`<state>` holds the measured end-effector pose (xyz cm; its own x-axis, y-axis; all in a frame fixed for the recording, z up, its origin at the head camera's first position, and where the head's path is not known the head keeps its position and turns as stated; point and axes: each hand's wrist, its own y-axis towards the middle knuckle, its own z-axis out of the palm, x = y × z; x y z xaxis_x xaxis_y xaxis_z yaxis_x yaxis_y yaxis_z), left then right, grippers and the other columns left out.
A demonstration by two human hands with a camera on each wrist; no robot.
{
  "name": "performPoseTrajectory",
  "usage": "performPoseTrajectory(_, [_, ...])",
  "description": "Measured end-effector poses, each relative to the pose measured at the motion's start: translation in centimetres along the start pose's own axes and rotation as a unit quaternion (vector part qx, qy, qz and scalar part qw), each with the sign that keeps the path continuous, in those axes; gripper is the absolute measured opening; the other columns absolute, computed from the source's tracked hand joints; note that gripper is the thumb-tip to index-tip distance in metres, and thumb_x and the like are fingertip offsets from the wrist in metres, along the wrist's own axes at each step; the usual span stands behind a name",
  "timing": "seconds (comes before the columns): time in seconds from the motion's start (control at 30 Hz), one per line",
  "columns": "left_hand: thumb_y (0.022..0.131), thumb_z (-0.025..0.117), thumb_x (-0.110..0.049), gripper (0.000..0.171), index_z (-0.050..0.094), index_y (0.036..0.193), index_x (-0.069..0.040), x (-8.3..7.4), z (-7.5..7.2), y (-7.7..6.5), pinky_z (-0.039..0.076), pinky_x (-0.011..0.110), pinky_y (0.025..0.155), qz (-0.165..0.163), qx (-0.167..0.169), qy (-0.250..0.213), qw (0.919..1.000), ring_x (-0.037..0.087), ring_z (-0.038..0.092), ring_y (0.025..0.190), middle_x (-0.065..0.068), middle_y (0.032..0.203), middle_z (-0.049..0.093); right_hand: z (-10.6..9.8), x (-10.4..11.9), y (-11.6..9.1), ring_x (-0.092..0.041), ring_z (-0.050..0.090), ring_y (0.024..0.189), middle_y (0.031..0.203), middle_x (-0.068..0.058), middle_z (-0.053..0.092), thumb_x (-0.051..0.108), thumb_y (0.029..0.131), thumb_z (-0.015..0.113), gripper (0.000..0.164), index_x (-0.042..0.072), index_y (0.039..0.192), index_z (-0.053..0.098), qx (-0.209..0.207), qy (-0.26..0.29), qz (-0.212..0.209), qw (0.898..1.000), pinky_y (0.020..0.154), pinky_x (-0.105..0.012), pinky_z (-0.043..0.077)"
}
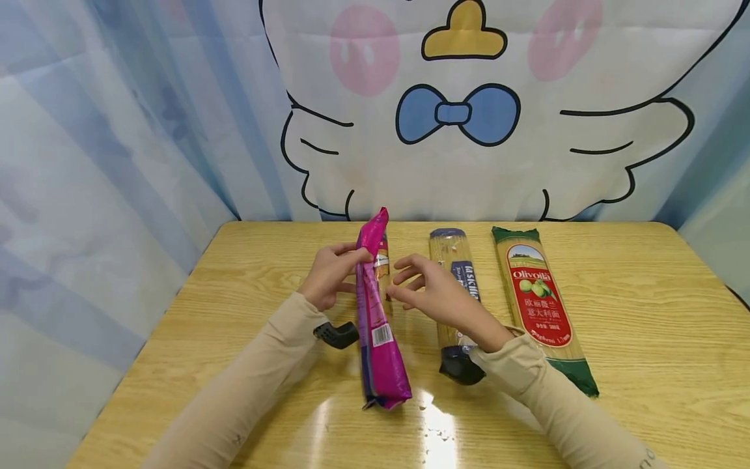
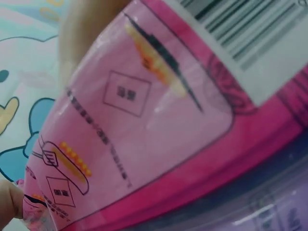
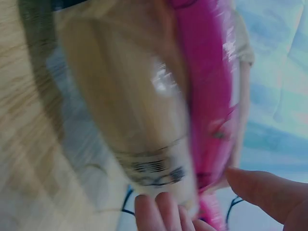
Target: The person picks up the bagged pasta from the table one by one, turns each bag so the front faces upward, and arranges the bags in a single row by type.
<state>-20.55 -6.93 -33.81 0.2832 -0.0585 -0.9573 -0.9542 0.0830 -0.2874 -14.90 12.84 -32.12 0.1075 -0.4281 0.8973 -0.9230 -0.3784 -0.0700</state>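
Note:
My left hand (image 1: 333, 272) pinches a pink and purple packet (image 1: 383, 355) near its upper part, thumb over the near face. The packet stands tilted on its edge, its barcode face turned up in the left wrist view. Pale, pasta-like contents show through a clear side (image 3: 130, 96) in the right wrist view; whether this belongs to the pink packet or a second one, I cannot tell. Just right of it, my right hand (image 1: 430, 290) hovers with loosely bent fingers and thumb apart, gripping nothing. Its fingertips are close to the clear side; contact is unclear.
A spaghetti packet with a blue label (image 1: 448, 251) lies behind my right hand, partly covered by it. Farther right lies an Olivoilà spaghetti packet (image 1: 539, 296) with green ends. The wooden table (image 1: 656, 312) ends at a cartoon-printed curtain (image 1: 457, 176).

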Motion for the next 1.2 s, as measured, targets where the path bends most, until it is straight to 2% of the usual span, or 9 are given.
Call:
performPoseTrajectory(0.17, [0.087, 0.069, -0.019, 0.058, 0.052, 0.141, -0.007, -0.5, -0.2, -0.2, 0.063, 0.037, 0.071, 0.011, 0.022, -0.017, 0.9995, 0.028, 0.063, 0.107, 0.016, 0.128, 0.061, -0.1, -1.3, 0.2, -0.032, 0.062, 0.113, 0.132, -0.023, 0.056, 0.023, 0.098, 0.065, 0.054, -0.003, 0.140, 0.044, 0.035, 0.058, 0.026, 0.997, 0.092, -0.045, 0.058])
performPoseTrajectory(0.27, [0.087, 0.069, -0.021, 0.058, 0.052, 0.141, -0.008, -0.8, 0.0, -0.3, 0.063, 0.037, 0.073, 0.021, 0.032, -0.020, 0.9991, 0.029, 0.062, 0.109, 0.015, 0.129, 0.061, 0.0, -1.8, 0.2, -0.037, 0.057, 0.122, 0.141, -0.027, 0.048, 0.021, 0.098, 0.064, 0.060, -0.005, 0.145, 0.036, 0.063, 0.109, 0.033, 0.991, 0.095, -0.045, 0.057])
performPoseTrajectory(0.37, [0.087, 0.068, -0.020, 0.057, 0.052, 0.141, -0.008, -1.1, 0.1, -0.5, 0.063, 0.037, 0.071, 0.029, 0.036, -0.024, 0.9986, 0.029, 0.063, 0.109, 0.015, 0.129, 0.063, 0.1, -2.3, 0.3, -0.040, 0.054, 0.126, 0.145, -0.028, 0.043, 0.019, 0.098, 0.064, 0.065, -0.003, 0.149, 0.031, 0.074, 0.153, 0.043, 0.984, 0.096, -0.044, 0.056])
performPoseTrajectory(0.43, [0.088, 0.068, -0.020, 0.057, 0.052, 0.141, -0.008, -1.2, 0.1, -0.5, 0.063, 0.036, 0.071, 0.030, 0.038, -0.029, 0.9984, 0.029, 0.063, 0.109, 0.015, 0.129, 0.062, 0.2, -2.6, 0.3, -0.038, 0.055, 0.126, 0.147, -0.027, 0.042, 0.020, 0.097, 0.064, 0.067, 0.000, 0.151, 0.029, 0.077, 0.172, 0.056, 0.981, 0.095, -0.042, 0.057])
performPoseTrajectory(0.53, [0.088, 0.067, -0.019, 0.057, 0.051, 0.141, -0.007, -1.2, 0.2, -0.6, 0.063, 0.036, 0.070, 0.028, 0.040, -0.034, 0.9982, 0.030, 0.062, 0.110, 0.016, 0.130, 0.060, 0.3, -3.0, 0.4, -0.034, 0.057, 0.124, 0.148, -0.027, 0.042, 0.020, 0.097, 0.063, 0.069, 0.001, 0.152, 0.027, 0.097, 0.215, 0.072, 0.969, 0.097, -0.043, 0.056])
performPoseTrajectory(0.67, [0.087, 0.067, -0.019, 0.058, 0.051, 0.142, -0.008, -1.3, 0.3, -0.7, 0.062, 0.035, 0.070, 0.026, 0.045, -0.037, 0.9980, 0.030, 0.061, 0.110, 0.016, 0.131, 0.058, 0.4, -3.4, 0.4, -0.030, 0.061, 0.118, 0.146, -0.028, 0.044, 0.018, 0.096, 0.062, 0.071, 0.000, 0.153, 0.023, 0.115, 0.256, 0.071, 0.957, 0.095, -0.045, 0.057])
performPoseTrajectory(0.97, [0.089, 0.064, -0.018, 0.054, 0.050, 0.140, -0.005, -1.5, 0.1, -1.1, 0.061, 0.035, 0.073, 0.029, 0.061, -0.050, 0.9965, 0.031, 0.060, 0.115, 0.016, 0.131, 0.056, 0.9, -3.2, 0.2, -0.030, 0.065, 0.106, 0.139, -0.030, 0.049, 0.019, 0.091, 0.069, 0.072, -0.001, 0.148, 0.030, 0.063, 0.221, 0.052, 0.972, 0.083, -0.046, 0.061])
performPoseTrajectory(1.2, [0.093, 0.063, -0.023, 0.051, 0.051, 0.140, -0.007, -1.6, 0.1, -1.4, 0.061, 0.040, 0.081, 0.030, 0.074, -0.034, 0.9962, 0.032, 0.060, 0.116, 0.015, 0.133, 0.054, 1.1, -2.9, 0.3, -0.031, 0.066, 0.106, 0.140, -0.029, 0.048, 0.019, 0.090, 0.071, 0.072, -0.001, 0.147, 0.032, 0.046, 0.220, 0.055, 0.973, 0.081, -0.046, 0.062])
